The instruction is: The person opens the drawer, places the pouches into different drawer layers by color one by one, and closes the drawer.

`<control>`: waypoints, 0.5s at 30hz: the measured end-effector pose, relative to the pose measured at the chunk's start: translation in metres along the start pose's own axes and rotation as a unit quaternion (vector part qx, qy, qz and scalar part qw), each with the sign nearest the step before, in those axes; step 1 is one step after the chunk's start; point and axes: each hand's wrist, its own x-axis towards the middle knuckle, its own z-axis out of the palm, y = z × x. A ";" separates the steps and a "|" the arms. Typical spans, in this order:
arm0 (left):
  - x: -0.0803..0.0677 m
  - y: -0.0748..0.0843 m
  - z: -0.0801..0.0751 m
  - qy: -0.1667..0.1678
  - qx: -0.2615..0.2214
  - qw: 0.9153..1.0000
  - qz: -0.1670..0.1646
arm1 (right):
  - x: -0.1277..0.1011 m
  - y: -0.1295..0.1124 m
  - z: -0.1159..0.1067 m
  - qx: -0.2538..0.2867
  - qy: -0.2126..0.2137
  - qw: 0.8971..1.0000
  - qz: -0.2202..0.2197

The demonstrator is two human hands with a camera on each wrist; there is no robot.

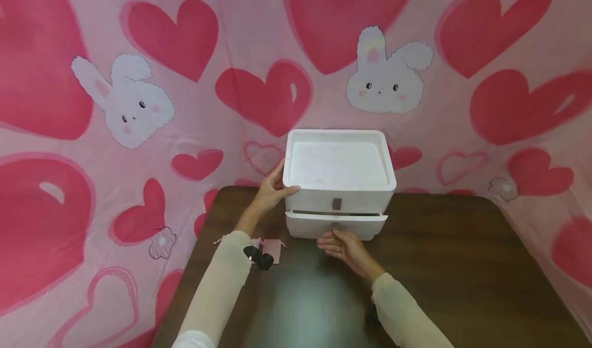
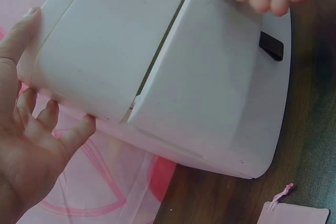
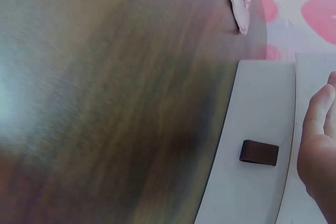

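Head view: the white drawer unit (image 1: pixel 339 183) stood at the table's (image 1: pixel 462 266) 12 o'clock edge. The left hand (image 1: pixel 273 189) braced its left side, fingers straight. The right hand (image 1: pixel 343 246) lay before the lower drawer (image 1: pixel 335 225), fingers relaxed.

Left wrist view: the fingers (image 2: pixel 37 111) were spread against the unit's wall; a pink pouch (image 2: pixel 294 214) lay at 5 o'clock.

Right wrist view: the fingers were extended near a brown pull tab (image 3: pixel 259 152).

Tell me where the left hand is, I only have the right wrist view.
Observer: The left hand rests on the white drawer box at its upper left corner, thumb across the front.
Operator: Is the lower drawer out at all?
Observer: Slightly. The lower drawer juts forward, with a dark gap above it.
Operator: Anything on top of the box?
Observer: No, the top is a shallow tray and looks bare.
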 end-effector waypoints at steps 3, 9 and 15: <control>-0.002 0.000 0.001 0.003 0.007 1.000 -0.007 | 0.005 -0.001 -0.002 -0.010 0.006 1.000 -0.001; -0.002 -0.002 0.001 0.002 0.005 1.000 -0.005 | 0.014 -0.002 -0.005 -0.011 0.008 1.000 -0.002; -0.004 0.002 0.000 0.002 0.009 1.000 -0.003 | 0.018 -0.005 -0.006 -0.016 0.004 1.000 -0.010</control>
